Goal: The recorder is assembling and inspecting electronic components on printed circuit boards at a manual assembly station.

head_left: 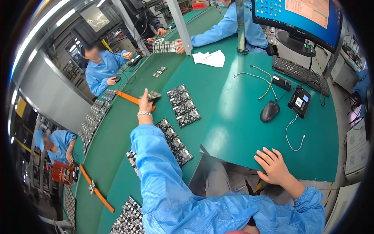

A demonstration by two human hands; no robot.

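Note:
My left arm reaches far forward over the green bench. My left hand [145,102] is closed on a small circuit board [154,96], which is blurred and held above an orange strip [130,98]. Right of it lies a block of dark circuit boards [184,105] set in rows. A second block of boards [174,141] lies nearer me, partly covered by my left sleeve. My right hand [272,167] rests open on the bench's near edge, fingers spread, with nothing in it.
A mouse [269,111], keyboard [300,74], black box [299,101], loose cables [269,84] and a monitor [298,19] occupy the right side. More boards [128,216] lie at lower left. Co-workers [102,66] sit along the far side. A metal post [180,27] rises ahead.

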